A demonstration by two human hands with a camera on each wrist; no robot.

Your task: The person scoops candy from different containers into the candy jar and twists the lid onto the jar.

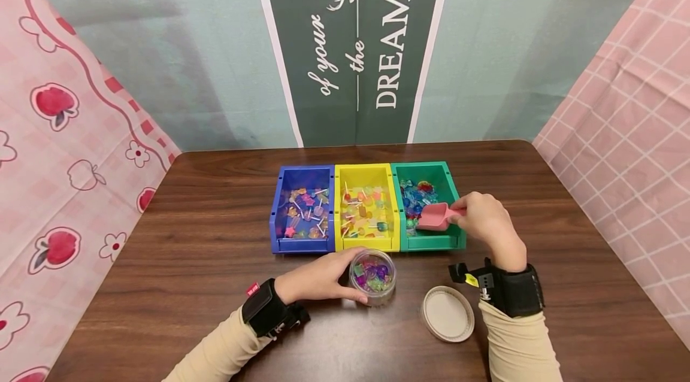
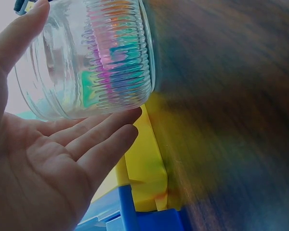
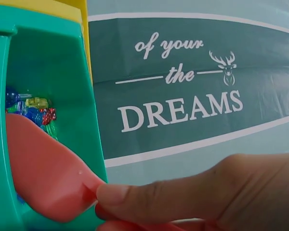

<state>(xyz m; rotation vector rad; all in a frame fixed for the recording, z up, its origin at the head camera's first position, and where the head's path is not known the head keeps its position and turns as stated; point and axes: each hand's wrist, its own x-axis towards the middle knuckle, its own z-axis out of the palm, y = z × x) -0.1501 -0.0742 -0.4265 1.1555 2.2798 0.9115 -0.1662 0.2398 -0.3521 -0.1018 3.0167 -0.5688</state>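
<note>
Right hand (image 1: 487, 220) pinches the pink scoop (image 1: 434, 217) by its handle, blade inside the right-hand green bin (image 1: 433, 242), while the left hand (image 1: 322, 278), thumb and fingers parted, holds the clear jar (image 1: 384, 297) near the yellow bin (image 1: 368, 243).

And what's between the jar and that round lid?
Just bare brown table between the jar and the round lid; the head view shows it.

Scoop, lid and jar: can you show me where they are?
Scoop (image 1: 434, 217), head view, on its pink blade.
Lid (image 1: 448, 314), head view, on its middle.
Jar (image 2: 106, 60), left wrist view, on its ribbed side.
</note>
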